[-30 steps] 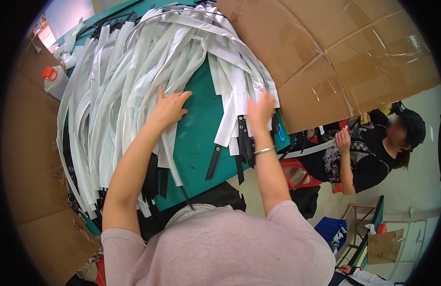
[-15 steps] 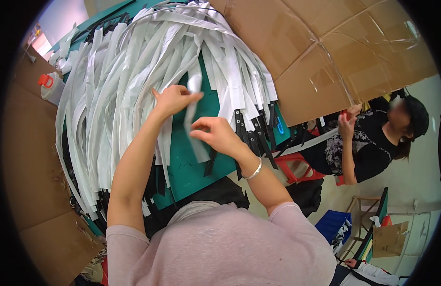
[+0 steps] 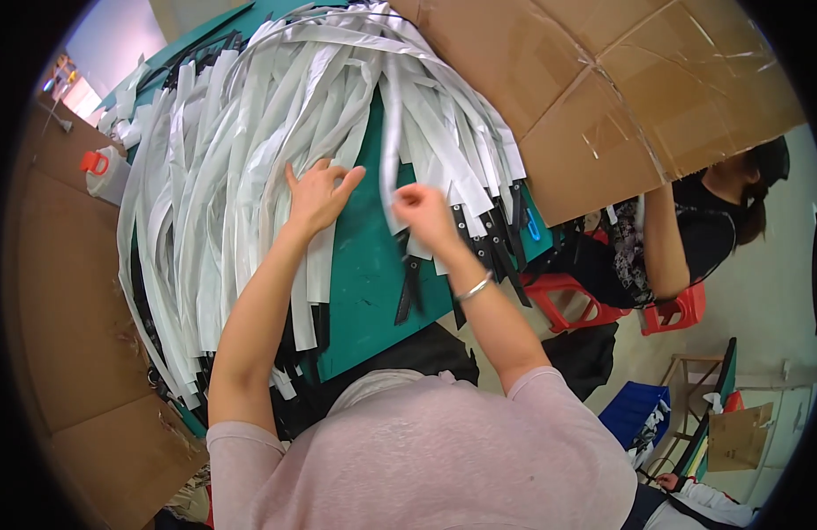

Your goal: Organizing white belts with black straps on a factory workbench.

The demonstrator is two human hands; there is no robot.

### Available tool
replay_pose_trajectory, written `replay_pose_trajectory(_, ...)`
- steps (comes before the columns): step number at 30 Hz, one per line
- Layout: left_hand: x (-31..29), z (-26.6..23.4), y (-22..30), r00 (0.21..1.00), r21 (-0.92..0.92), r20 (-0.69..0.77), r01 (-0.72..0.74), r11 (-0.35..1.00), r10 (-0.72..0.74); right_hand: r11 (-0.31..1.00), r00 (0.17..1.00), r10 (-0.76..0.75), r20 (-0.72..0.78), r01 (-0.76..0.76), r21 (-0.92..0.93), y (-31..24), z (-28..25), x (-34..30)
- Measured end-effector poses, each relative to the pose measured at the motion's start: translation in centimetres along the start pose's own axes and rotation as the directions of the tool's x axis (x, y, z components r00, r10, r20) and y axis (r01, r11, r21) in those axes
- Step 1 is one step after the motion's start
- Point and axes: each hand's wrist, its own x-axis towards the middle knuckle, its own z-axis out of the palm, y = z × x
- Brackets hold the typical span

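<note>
A thick spread of long black straps in white wrapping (image 3: 249,177) covers the green table (image 3: 364,291). Black ends (image 3: 492,243) with metal eyelets stick out of the wrapping on the right. My right hand (image 3: 426,216), wearing a silver bangle, pinches one white-wrapped strap (image 3: 392,150) near its lower part; both are slightly blurred. The strap hangs down toward me at the left edge of the right-hand bunch. To the left, my left hand (image 3: 317,196) is over the larger bunch, thumb and fingers apart, holding nothing.
Large cardboard sheets (image 3: 585,115) rise at the far right, and more cardboard (image 3: 82,265) stands on the left. A white jug with an orange cap (image 3: 104,172) is beside the table. At the right, another person (image 3: 665,243) is near red stools (image 3: 572,300). A blue clip (image 3: 532,225) lies by the straps.
My right hand has moved right and up, drawing the white-wrapped strap toward the right-hand bunch. My left hand has let go of it and spread its fingers. The other person's arm has lowered.
</note>
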Motion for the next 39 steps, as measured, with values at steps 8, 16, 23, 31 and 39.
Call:
replay_pose_trajectory(8,0.2,1.4,-1.4,0.985,-0.027,0.051,0.165,0.986,-0.163,0.629,0.864,-0.431,-0.259,0.082,-0.773,0.0,-2.9,2.5)
replay_pose_trajectory(16,-0.1,1.1,-2.5,0.991,0.028,0.127,0.04,0.999,-0.044,0.637,0.974,-0.058,-0.217,-0.131,-0.76,0.2,-7.9,5.6)
replay_pose_trajectory(23,1.9,1.3,0.3,0.935,-0.033,0.142,0.332,0.943,-0.324,0.817,0.933,-0.339,0.124,0.357,-0.452,-1.2,2.5,1.0)
replay_pose_trajectory(31,1.0,1.4,-0.9,0.953,0.034,0.124,0.275,0.961,-0.277,0.743,0.92,-0.095,-0.38,-0.188,-0.642,-0.9,-0.6,0.5)
replay_pose_trajectory(39,0.5,1.3,1.5,0.966,0.265,0.092,0.211,0.941,-0.243,0.769,0.864,-0.032,-0.503,-0.3,-0.564,-0.6,0.1,2.3)
